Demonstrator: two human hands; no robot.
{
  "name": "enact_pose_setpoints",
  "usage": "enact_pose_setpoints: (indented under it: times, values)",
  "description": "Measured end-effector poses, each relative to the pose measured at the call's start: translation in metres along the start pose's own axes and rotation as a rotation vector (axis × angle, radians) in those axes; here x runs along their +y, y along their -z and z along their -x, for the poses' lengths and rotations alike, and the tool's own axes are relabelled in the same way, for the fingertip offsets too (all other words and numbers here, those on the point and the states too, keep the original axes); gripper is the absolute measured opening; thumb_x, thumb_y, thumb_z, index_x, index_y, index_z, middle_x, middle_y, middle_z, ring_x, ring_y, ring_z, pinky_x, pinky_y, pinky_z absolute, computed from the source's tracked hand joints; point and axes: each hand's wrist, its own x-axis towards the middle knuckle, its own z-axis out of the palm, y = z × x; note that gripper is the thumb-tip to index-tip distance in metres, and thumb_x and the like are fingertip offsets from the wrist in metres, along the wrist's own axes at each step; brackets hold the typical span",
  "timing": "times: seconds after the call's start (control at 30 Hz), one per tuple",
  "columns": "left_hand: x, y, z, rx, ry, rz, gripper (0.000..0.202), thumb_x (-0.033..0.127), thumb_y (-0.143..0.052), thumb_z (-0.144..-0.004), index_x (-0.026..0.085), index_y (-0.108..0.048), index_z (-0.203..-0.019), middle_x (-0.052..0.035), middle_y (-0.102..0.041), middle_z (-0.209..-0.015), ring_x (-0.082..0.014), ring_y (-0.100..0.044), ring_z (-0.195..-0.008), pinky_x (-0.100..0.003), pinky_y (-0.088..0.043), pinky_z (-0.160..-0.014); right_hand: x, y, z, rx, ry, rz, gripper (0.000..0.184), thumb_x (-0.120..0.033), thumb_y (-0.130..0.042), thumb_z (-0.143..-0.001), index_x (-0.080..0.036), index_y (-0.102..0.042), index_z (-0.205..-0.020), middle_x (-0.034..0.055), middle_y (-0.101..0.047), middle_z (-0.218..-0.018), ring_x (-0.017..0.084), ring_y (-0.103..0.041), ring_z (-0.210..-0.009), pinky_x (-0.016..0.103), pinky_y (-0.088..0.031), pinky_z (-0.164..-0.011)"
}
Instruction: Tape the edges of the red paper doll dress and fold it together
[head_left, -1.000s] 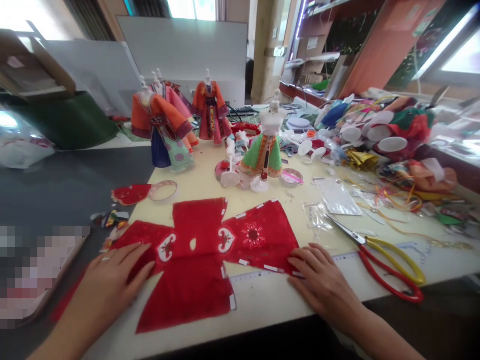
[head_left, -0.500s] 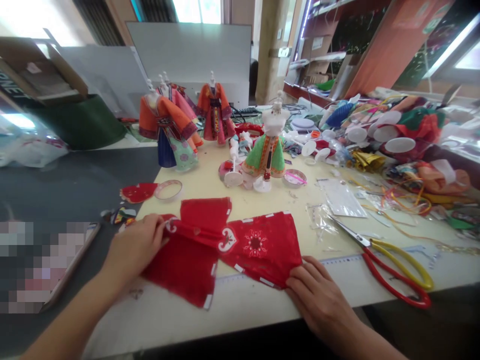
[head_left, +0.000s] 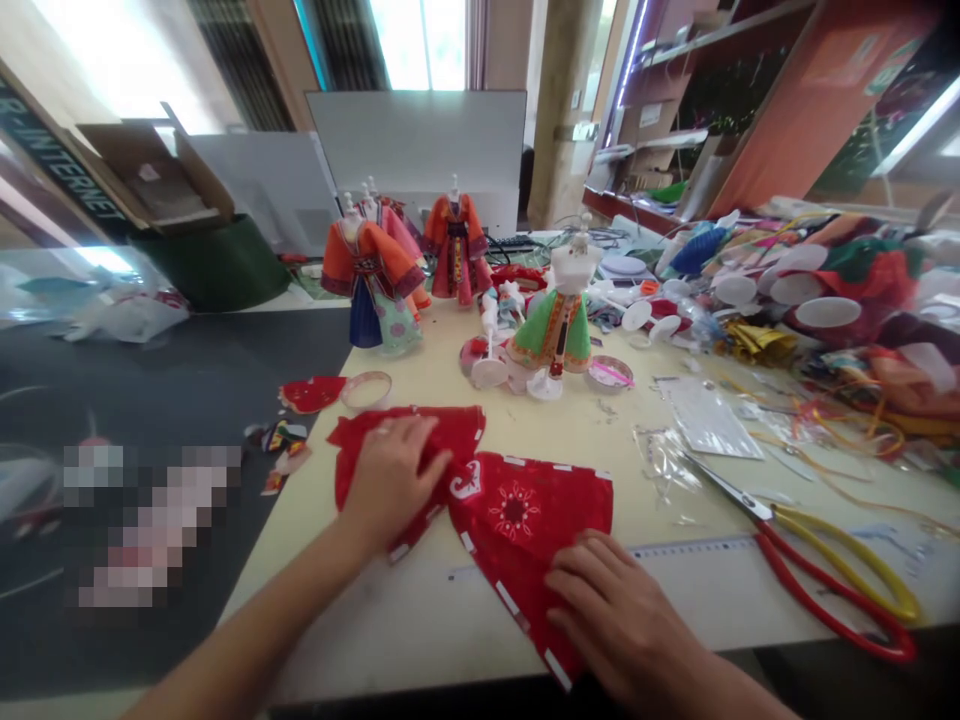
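Note:
A small red garment (head_left: pixel 517 560) with white embroidery and white strips along its edges lies spread on the table in front of me. My left hand (head_left: pixel 394 480) rests flat on its left panel, thumb apart from the fingers. Over the lower right edge of the right panel lies my right hand (head_left: pixel 607 600), its fingers stretched out on the cloth and slightly bent. The part of the cloth beneath each palm is hidden. Just beyond the left hand are a shallow round dish (head_left: pixel 366 390) and a smaller red cloth piece (head_left: pixel 311 394).
Scissors (head_left: pixel 806 555) with red and yellow handles lie at the right, near a clear ruler (head_left: pixel 682 548). Small dressed mannequins (head_left: pixel 367 280) stand at the back, one in a green skirt (head_left: pixel 551 330). White stands and cloth (head_left: pixel 817 300) pile up at the right.
My left hand has let go of the garment's left end and moved right, onto the left panel. The right panel has swung nearer to me, with my right hand lower on it.

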Motion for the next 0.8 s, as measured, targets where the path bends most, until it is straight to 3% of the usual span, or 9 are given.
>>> enact_pose_setpoints:
  times: [0.07, 0.17, 0.3, 0.43, 0.6, 0.7, 0.8]
  values:
    - [0.006, -0.008, 0.011, -0.103, -0.084, 0.016, 0.03, 0.033, -0.052, -0.086, 0.015, -0.059, -0.109, -0.0137, -0.06, -0.114, -0.0309, -0.054, -0.103, -0.046, -0.043, -0.087, 0.01, 0.003, 0.0, -0.018, -0.031, 0.056, 0.019, -0.011, -0.046, -0.086, -0.014, -0.058, -0.101, 0.0099, -0.061, -0.094, 0.022, -0.051, -0.084, 0.039, -0.045, -0.077]
    - [-0.001, -0.019, 0.012, -0.137, -0.156, 0.04, 0.016, 0.018, -0.048, -0.086, 0.017, -0.064, -0.089, -0.0096, -0.061, -0.104, -0.0236, -0.057, -0.092, -0.038, -0.047, -0.082, 0.015, -0.003, -0.003, -0.087, -0.074, 0.121, 0.02, -0.013, -0.046, -0.086, -0.014, -0.059, -0.101, 0.0111, -0.06, -0.096, 0.024, -0.051, -0.085, 0.042, -0.047, -0.075]
    - [-0.029, -0.026, -0.015, -0.097, -0.228, 0.033, 0.021, 0.011, -0.044, -0.086, 0.016, -0.064, -0.084, -0.0097, -0.063, -0.102, -0.0226, -0.057, -0.094, -0.037, -0.046, -0.084, 0.006, -0.01, -0.015, -0.233, -0.07, 0.084, 0.016, -0.019, -0.049, -0.086, -0.016, -0.06, -0.097, 0.0093, -0.06, -0.098, 0.024, -0.052, -0.086, 0.04, -0.048, -0.076]
    - [-0.043, -0.027, -0.044, -0.02, -0.231, 0.003, 0.023, 0.011, -0.044, -0.085, 0.017, -0.064, -0.096, -0.0103, -0.061, -0.111, -0.0244, -0.056, -0.103, -0.041, -0.042, -0.092, -0.001, -0.008, -0.03, -0.337, -0.021, -0.001, 0.013, -0.024, -0.052, -0.086, -0.018, -0.059, -0.096, 0.0075, -0.06, -0.102, 0.022, -0.052, -0.089, 0.037, -0.047, -0.08]
    - [-0.023, -0.025, -0.033, 0.097, -0.143, -0.046, 0.029, 0.021, -0.039, -0.091, 0.012, -0.058, -0.112, -0.0173, -0.057, -0.115, -0.0308, -0.051, -0.109, -0.048, -0.038, -0.093, 0.02, -0.008, -0.042, -0.27, -0.016, 0.097, 0.015, -0.019, -0.047, -0.088, -0.016, -0.059, -0.097, 0.0094, -0.059, -0.1, 0.023, -0.051, -0.09, 0.04, -0.045, -0.08]
    - [-0.009, -0.028, -0.017, 0.022, -0.207, -0.032, 0.031, 0.033, -0.047, -0.09, 0.013, -0.059, -0.11, -0.0147, -0.061, -0.109, -0.0285, -0.055, -0.1, -0.043, -0.042, -0.088, 0.033, -0.012, -0.044, -0.248, 0.005, 0.18, 0.014, -0.016, -0.048, -0.087, -0.015, -0.06, -0.095, 0.0106, -0.059, -0.097, 0.024, -0.052, -0.089, 0.042, -0.045, -0.079]
    - [-0.008, -0.034, -0.013, -0.058, -0.262, -0.003, 0.036, 0.04, -0.052, -0.087, 0.013, -0.06, -0.109, -0.0144, -0.061, -0.112, -0.0288, -0.055, -0.101, -0.041, -0.043, -0.086, 0.037, -0.018, -0.042, -0.238, 0.025, 0.168, 0.012, -0.017, -0.048, -0.088, -0.016, -0.06, -0.092, 0.0089, -0.059, -0.094, 0.022, -0.051, -0.085, 0.039, -0.044, -0.077]
